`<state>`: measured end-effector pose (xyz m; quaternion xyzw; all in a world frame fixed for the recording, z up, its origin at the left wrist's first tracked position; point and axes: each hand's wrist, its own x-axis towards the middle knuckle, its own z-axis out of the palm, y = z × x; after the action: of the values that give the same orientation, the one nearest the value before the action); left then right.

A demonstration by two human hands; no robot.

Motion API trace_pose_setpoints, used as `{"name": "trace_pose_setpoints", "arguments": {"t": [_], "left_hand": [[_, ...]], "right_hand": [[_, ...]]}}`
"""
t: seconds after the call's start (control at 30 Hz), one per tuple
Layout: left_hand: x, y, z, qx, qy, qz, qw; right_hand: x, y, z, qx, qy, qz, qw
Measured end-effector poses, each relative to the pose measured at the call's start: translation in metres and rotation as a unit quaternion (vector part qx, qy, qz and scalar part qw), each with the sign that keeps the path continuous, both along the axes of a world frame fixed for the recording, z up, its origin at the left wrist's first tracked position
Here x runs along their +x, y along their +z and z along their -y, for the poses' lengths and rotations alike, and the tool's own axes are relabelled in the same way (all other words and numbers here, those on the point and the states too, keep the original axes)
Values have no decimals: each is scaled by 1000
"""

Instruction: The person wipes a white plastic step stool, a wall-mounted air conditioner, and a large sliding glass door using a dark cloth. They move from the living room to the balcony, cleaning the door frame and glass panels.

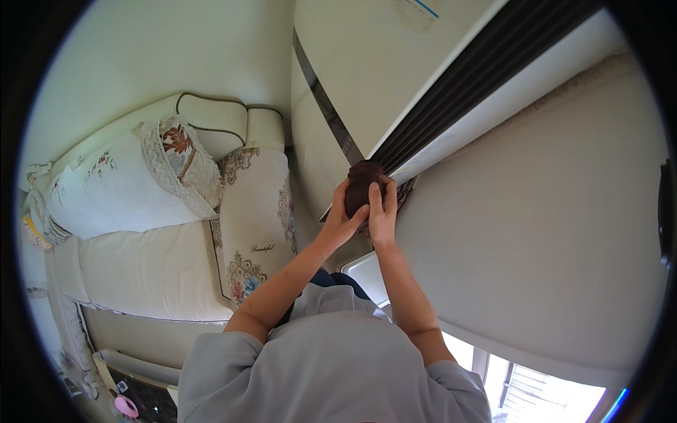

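Between both hands is a dark brown, rounded object (363, 189) with a lumpy, ridged surface; its kind is not clear. My left hand (340, 218) wraps its left side, the thumb lying across its near face. My right hand (383, 211) grips the right side with fingers curled over it. Right behind the object stands a tall white floor-standing air conditioner (367, 63) with dark vertical louvres (486, 70). Whether the object touches the unit, I cannot tell.
At the left stands a cream sofa (151, 264) with a floral cover over its armrest (264, 204) and a white lace-edged cloth (120, 183) on its back. A low table with a pink item (125, 405) is at the lower left. A pale wall (536, 233) rises at the right.
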<state>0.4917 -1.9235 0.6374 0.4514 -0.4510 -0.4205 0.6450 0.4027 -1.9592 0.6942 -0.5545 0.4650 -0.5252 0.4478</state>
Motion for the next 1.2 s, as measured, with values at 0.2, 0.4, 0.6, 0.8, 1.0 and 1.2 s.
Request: {"name": "trace_pose_setpoints", "arguments": {"t": [0.2, 0.4, 0.6, 0.8, 1.0, 1.2], "left_hand": [[12, 6, 3, 55, 74, -192, 977], [7, -60, 52, -44, 192, -56, 979], [2, -84, 52, 48, 164, -105, 980], [25, -103, 67, 64, 220, -73, 971], [23, -64, 57, 31, 202, 44, 978], [54, -75, 92, 73, 235, -14, 969]], "right_hand": [[11, 10, -18, -56, 131, -68, 988], [9, 6, -12, -114, 51, -173, 977], [13, 9, -13, -123, 18, -237, 964], [33, 11, -20, -123, 42, -246, 961], [29, 10, -21, -99, 41, -237, 966], [34, 16, -22, -93, 42, -253, 962]]}}
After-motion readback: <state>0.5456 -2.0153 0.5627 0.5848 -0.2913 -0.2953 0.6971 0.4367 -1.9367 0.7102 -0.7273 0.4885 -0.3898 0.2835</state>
